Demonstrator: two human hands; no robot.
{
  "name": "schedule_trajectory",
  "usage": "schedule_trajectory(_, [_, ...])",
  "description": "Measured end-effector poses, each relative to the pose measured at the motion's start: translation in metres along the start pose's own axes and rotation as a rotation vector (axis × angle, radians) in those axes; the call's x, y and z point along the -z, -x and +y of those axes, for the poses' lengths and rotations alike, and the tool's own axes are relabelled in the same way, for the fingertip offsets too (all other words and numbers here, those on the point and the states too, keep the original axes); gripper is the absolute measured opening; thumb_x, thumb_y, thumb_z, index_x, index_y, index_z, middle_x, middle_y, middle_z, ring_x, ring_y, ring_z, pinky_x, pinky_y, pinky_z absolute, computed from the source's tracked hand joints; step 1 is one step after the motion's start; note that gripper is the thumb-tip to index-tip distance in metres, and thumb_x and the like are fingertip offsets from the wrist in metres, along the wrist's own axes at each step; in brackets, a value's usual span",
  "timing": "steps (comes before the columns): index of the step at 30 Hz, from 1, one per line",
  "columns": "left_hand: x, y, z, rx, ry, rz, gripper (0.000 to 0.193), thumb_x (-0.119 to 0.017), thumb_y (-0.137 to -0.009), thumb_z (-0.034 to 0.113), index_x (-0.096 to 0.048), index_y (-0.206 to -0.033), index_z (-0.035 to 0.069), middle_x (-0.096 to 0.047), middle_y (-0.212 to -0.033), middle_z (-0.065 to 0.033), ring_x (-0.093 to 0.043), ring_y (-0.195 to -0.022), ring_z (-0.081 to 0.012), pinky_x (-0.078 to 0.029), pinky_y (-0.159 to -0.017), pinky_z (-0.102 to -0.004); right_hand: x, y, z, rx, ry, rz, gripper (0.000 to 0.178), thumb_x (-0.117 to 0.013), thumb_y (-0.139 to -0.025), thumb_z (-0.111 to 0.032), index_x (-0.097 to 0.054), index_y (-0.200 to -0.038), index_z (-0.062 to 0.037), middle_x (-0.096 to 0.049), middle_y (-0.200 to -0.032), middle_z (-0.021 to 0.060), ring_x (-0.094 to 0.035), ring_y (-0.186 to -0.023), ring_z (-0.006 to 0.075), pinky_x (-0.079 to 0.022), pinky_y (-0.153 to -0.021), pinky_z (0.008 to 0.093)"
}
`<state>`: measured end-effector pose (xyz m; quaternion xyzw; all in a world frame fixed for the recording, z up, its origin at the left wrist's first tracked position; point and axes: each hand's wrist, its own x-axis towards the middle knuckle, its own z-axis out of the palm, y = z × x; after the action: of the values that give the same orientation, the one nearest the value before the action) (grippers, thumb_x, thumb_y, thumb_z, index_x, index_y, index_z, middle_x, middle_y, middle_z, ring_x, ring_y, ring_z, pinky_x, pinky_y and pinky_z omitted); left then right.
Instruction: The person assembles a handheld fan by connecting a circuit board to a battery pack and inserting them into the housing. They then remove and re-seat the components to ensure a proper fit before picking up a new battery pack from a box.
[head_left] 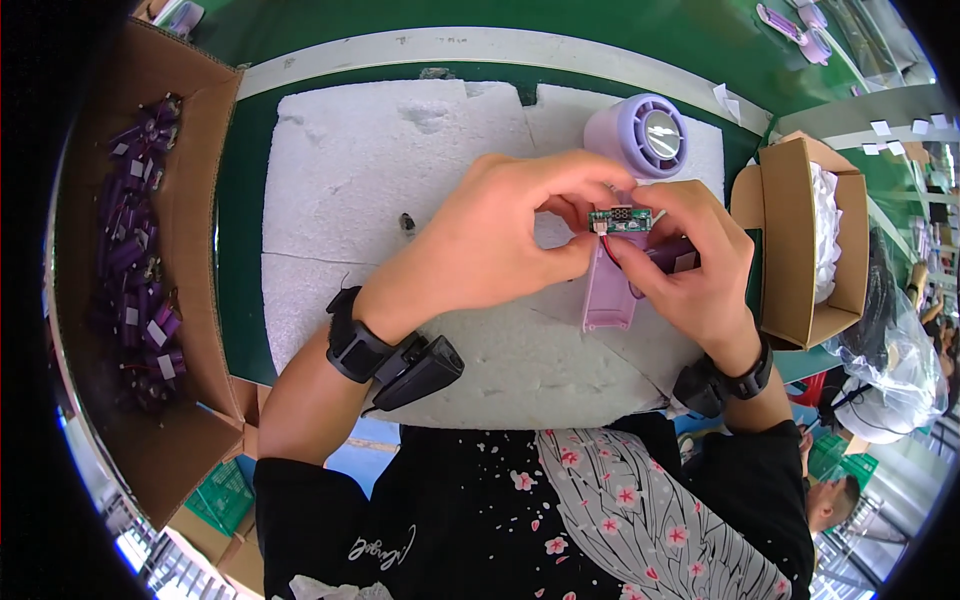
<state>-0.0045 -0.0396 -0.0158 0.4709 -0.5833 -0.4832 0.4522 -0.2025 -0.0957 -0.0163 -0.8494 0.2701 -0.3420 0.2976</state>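
A lilac handheld fan (638, 138) lies on the white foam board with its open handle shell (608, 298) pointing toward me. Just above the shell, a small green circuit board (622, 220) is between my hands, with a red and black wire at its lower left. My left hand (480, 235) is closed, its fingertips on the board's left side and upper edge. A dark purple cylindrical battery (672, 256) rests in my closed right hand (705, 245), whose fingertips also reach the board's right end. The fingers partly hide the battery and the handle.
At left stands a large cardboard box (190, 330) holding many purple batteries with wires. A smaller carton (790, 245) with white packets is at right. The foam board (350, 180) lies on a green table (245, 290). More lilac fan parts (800, 35) lie at far right.
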Motion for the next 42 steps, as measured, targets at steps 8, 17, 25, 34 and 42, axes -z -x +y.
schedule_trajectory(8, [0.001, 0.000, -0.008, -0.003, 0.069, 0.031, 0.036, -0.066, -0.077, -0.010, -0.067, -0.112, 0.001, -0.068, -0.098, -0.0102, -0.066, -0.086, -0.0157, -0.055, -0.081, -0.0272, 0.002, 0.002, 0.005, -0.046, 0.027, -0.012, 0.039, -0.081, -0.070, 0.000, -0.067, -0.107, -0.0024, -0.066, -0.094, 0.0066, -0.060, -0.064, 0.0070, -0.049, -0.054, 0.0197])
schedule_trajectory(17, [0.000, 0.001, -0.011, -0.136, -0.193, 0.074, 0.027, -0.068, -0.074, -0.005, -0.073, -0.100, 0.001, -0.069, -0.091, -0.0110, -0.068, -0.081, -0.0161, -0.054, -0.071, -0.0257, 0.001, 0.000, 0.001, -0.122, 0.040, -0.015, 0.036, -0.082, -0.069, -0.003, -0.070, -0.103, -0.0045, -0.066, -0.089, 0.0054, -0.060, -0.063, 0.0077, -0.048, -0.053, 0.0199])
schedule_trajectory(25, [-0.002, 0.001, -0.010, -0.128, -0.233, 0.077, 0.025, -0.068, -0.072, -0.005, -0.074, -0.096, 0.001, -0.069, -0.087, -0.0102, -0.067, -0.076, -0.0162, -0.053, -0.070, -0.0252, -0.001, 0.000, 0.000, -0.103, 0.070, 0.012, 0.035, -0.083, -0.067, -0.007, -0.073, -0.101, -0.0075, -0.066, -0.082, 0.0052, -0.062, -0.059, 0.0105, -0.049, -0.052, 0.0220])
schedule_trajectory(34, [-0.010, 0.001, -0.012, -0.078, -0.143, 0.051, 0.038, -0.067, -0.074, -0.003, -0.060, -0.111, 0.001, -0.066, -0.102, -0.0099, -0.066, -0.083, -0.0170, -0.053, -0.072, -0.0271, -0.003, -0.002, -0.005, -0.342, -0.107, 0.013, 0.026, -0.078, -0.073, -0.003, -0.069, -0.098, -0.0034, -0.065, -0.085, 0.0055, -0.060, -0.058, 0.0086, -0.047, -0.051, 0.0219])
schedule_trajectory(42, [-0.018, 0.000, -0.011, -0.072, -0.279, 0.077, 0.039, -0.061, -0.077, -0.004, -0.053, -0.114, 0.003, -0.064, -0.101, -0.0116, -0.065, -0.080, -0.0220, -0.054, -0.070, -0.0309, -0.003, -0.003, -0.005, -0.264, -0.028, 0.050, 0.019, -0.075, -0.077, -0.005, -0.068, -0.095, -0.0029, -0.064, -0.081, 0.0066, -0.061, -0.055, 0.0115, -0.046, -0.049, 0.0241])
